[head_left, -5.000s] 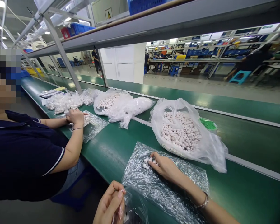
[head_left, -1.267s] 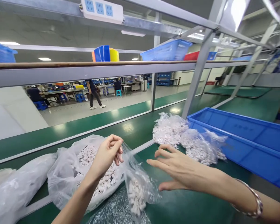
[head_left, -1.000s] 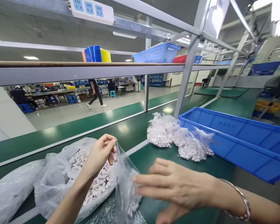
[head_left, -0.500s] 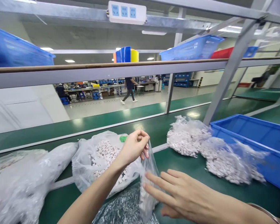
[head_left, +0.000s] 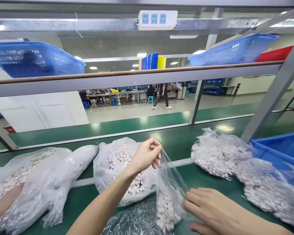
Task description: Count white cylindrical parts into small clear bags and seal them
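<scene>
My left hand (head_left: 149, 155) is closed in a pinch on the top of a clear plastic bag (head_left: 168, 205), which hangs partly filled with small white parts. My right hand (head_left: 208, 209) lies at the bag's right side, fingers stretched and thumb apart, fingertips against the film. Behind my left forearm sits a large open plastic bag (head_left: 101, 182) of small white parts. Under the hanging bag there is a pile of clear plastic film (head_left: 134, 217) on the green work surface (head_left: 186, 173).
Filled clear bags (head_left: 218, 156) lie at right beside a blue bin (head_left: 279, 153). At left, another person's hand (head_left: 11, 199) reaches into a big plastic bag (head_left: 61, 176) of white parts. A shelf rail (head_left: 137, 76) with blue baskets (head_left: 46, 62) crosses above.
The view has swung left, bringing another person's hand into sight. My right hand has moved away to the right from my left, and the hanging bag is spread wider between them.
</scene>
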